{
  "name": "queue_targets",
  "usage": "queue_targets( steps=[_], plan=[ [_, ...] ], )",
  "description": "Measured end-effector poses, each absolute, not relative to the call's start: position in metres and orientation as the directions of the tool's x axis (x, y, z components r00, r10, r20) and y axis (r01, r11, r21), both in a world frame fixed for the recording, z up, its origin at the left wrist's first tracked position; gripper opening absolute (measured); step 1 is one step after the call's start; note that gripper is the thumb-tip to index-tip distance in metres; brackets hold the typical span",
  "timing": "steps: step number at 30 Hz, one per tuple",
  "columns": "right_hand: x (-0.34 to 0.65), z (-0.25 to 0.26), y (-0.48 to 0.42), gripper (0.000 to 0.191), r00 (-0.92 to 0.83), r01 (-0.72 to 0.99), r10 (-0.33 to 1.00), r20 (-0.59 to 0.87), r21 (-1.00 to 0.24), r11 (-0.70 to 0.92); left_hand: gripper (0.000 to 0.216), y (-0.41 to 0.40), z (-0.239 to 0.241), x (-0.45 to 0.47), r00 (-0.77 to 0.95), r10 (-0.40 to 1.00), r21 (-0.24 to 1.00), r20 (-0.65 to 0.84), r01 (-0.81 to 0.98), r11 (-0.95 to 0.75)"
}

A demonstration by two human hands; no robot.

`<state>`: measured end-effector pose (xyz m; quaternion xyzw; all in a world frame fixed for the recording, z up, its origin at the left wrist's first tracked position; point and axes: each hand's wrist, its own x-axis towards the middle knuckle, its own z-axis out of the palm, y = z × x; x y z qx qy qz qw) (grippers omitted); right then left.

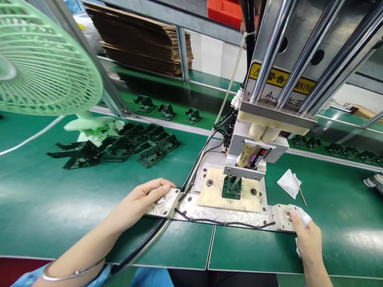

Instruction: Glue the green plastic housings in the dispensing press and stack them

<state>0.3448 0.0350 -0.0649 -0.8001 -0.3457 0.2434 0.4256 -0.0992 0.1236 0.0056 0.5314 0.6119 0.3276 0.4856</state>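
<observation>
My left hand (143,199) lies over the left metal button block (167,207), fingers stretched along its back edge and thumb across the top by a round button. At the other end of the metal base plate (194,213), my right hand (309,239) has its thumb on the round button of the right block (283,217). A crumpled white tissue (303,216) is held in its curled fingers. Between the hands, a dark green plastic part (231,188) sits on a cream fixture plate (209,195). The press head (243,171) is directly above it, partly hiding it.
Several similar dark parts (152,145) lie left of the press, beside a green fan (48,59). More parts (166,111) stand on the back ledge. A white tissue (289,183) and thin stick (300,189) lie right. Black cables (149,235) cross the table's front edge.
</observation>
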Motion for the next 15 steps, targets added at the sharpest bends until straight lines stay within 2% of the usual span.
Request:
queue_targets(
  steps=[6, 12, 15],
  plan=[
    [0.345, -0.064, 0.035, 0.068, 0.645, 0.385, 0.763, -0.043, -0.844, -0.372, 0.042, 0.129, 0.002, -0.108, 0.099, 0.953, 0.905, -0.286, 0.355, 0.234],
    [0.341, -0.057, 0.036, 0.070, 0.647, 0.338, 0.757, -0.097, -0.853, -0.398, 0.055, 0.133, -0.015, -0.117, 0.121, 0.955, 0.914, -0.270, 0.344, 0.215],
    [0.338, -0.055, 0.036, 0.070, 0.651, 0.334, 0.754, -0.083, -0.861, -0.383, 0.055, 0.134, -0.020, -0.119, 0.125, 0.955, 0.917, -0.269, 0.336, 0.215]
  ],
)
